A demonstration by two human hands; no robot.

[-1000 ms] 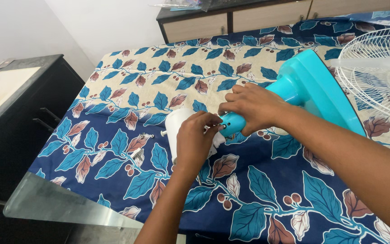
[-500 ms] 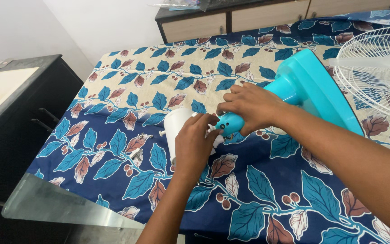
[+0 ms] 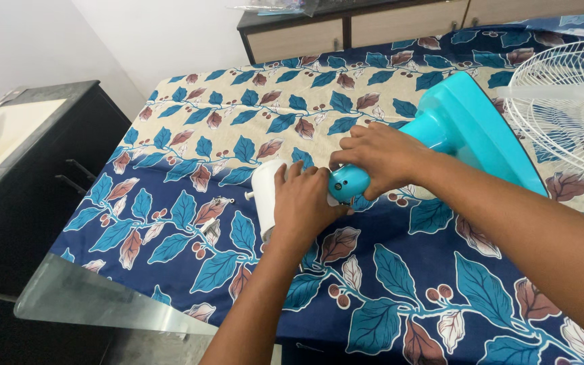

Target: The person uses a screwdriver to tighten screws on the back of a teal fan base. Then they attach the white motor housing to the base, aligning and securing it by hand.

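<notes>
A second ago the left hand (image 3: 303, 205) was pinching with bent fingertips at the joint between the two fan parts; now it lies flatter, fingers together and palm pressed over the white motor housing (image 3: 263, 196), which sits on its side near the middle of the table. The right hand (image 3: 381, 159) has hardly shifted: it stays wrapped around the turquoise fan stand (image 3: 449, 128), fingers curled over the neck just behind its rounded end, which meets the white housing under the left hand's fingertips. The stand lies tilted, its wide base raised toward the far right.

Just left of the housing a few small metal screws (image 3: 219, 201) lie loose on the cloth. The tablecloth (image 3: 190, 162) is printed with blue and brown leaves on beige and navy bands, and it covers a glass table whose bare corner (image 3: 96, 297) juts out at the near left. A white wire fan guard (image 3: 566, 101) rests at the right edge. Beyond stands a dark wooden cabinet (image 3: 305, 34) against a white wall, and a black counter (image 3: 28, 142) runs along the left.
</notes>
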